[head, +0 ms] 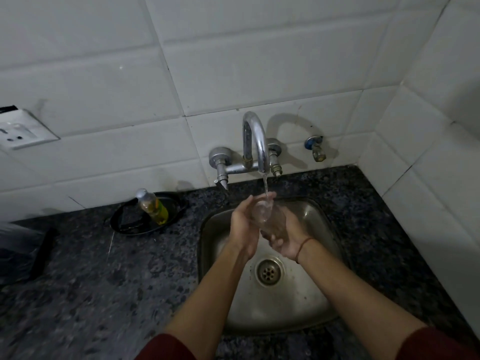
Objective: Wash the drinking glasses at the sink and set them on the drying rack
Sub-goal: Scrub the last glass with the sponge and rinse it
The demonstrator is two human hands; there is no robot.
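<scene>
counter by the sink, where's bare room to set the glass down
Widest bare counter lies left of the sink, in front of the black tray holding a bottle. A narrower strip runs between sink and right wall. Crowded under the tap: left hand and right hand hold the glass.

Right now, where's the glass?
In the head view, the glass is just right of centre, held between the left hand and the right hand above the sink, directly under the tap and its running water.
</scene>
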